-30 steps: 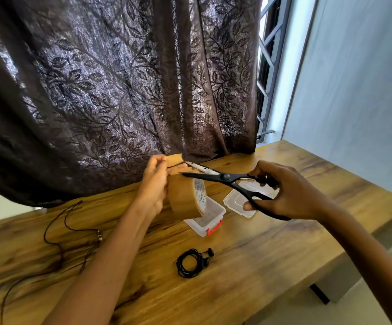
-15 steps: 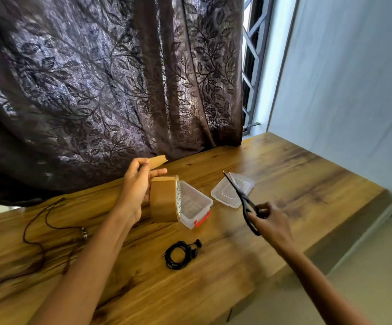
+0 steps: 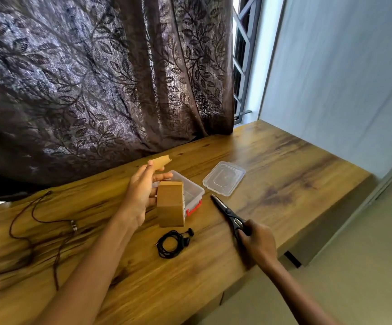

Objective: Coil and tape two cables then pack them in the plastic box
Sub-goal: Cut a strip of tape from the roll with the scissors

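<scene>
A cut tape strip [image 3: 161,161] had come free of the tape roll [image 3: 170,204]. The left hand [image 3: 141,195] pinched the strip in its upper fingers and carried the roll below. The right hand [image 3: 257,242], its fingers gripping the closed scissors [image 3: 227,212], had dropped to the worktop [image 3: 284,172]. The coiled black cable [image 3: 171,242] lay untaped near the open plastic box [image 3: 193,188], probably next for taping. The brown cable [image 3: 37,221] sprawled uncoiled at left.

- Curtain [image 3: 91,85]: dark brown, leaf-patterned, slightly shiny; hangs along the tabletop's far edge, daylight glowing through it.
- Window [image 3: 242,66]: grey metal grille bars, bright daylight behind, above the tabletop's far right corner.
- Wall [image 3: 342,78]: pale, plain, along the tabletop's right edge.
- Tabletop [image 3: 284,165]: warm brown wood grain, dark streaks.
- Floor [image 3: 354,266]: light beige, lower right.
</scene>
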Tool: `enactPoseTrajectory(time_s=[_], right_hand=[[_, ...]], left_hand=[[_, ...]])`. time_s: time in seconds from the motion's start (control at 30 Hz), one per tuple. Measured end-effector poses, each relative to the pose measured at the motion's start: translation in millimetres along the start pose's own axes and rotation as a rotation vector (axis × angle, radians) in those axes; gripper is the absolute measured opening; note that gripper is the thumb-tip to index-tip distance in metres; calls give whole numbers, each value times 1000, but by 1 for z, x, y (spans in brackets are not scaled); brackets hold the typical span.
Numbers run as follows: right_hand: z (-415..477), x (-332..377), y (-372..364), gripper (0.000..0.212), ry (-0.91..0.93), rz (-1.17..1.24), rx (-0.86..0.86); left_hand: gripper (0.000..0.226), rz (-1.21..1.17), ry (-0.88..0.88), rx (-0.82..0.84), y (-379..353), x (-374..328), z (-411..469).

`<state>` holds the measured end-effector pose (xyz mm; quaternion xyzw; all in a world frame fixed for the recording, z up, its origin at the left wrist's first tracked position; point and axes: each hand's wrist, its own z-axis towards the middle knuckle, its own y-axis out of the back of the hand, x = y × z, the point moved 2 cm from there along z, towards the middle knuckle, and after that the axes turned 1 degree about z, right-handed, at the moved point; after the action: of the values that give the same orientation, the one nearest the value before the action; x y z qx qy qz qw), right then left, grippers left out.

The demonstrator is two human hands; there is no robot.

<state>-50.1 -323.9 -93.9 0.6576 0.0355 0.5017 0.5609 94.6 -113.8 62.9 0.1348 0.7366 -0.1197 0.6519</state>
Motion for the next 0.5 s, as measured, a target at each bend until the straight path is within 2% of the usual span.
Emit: enactPoseTrajectory(time_s=[0.33,0.43,0.5], right_hand=[[4,1,-5,10,45,46,-16],[-1,26,1,12,124,159,-48],[-7,53,9,15,190,318,-11]], left_hand=[[34,5,36,19,-9,10,-6],[35,16,32,22,-11,11,-7],[35,19,31,22,-11,11,-7]])
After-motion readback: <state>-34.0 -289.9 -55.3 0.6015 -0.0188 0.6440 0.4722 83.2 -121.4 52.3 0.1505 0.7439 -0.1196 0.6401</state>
